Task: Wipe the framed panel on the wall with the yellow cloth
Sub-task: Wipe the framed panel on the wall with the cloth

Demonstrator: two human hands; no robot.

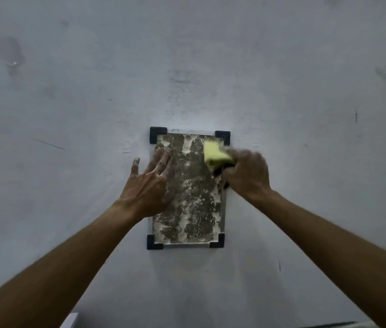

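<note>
My left hand (149, 183), fingers straight, braces the panel (187, 197) at frame centre while my right hand (246, 174) grips the cloth (215, 155) at its upper right corner, so I should press evenly and sweep downward in overlapping strokes.

Bare indoor room, kind unclear: a grey plastered wall (211, 67), smudged and scuffed above the left hand (149, 183) and right hand (246, 174), carries, under them, a panel (192, 197) with 4 black corner brackets (157, 134).
</note>
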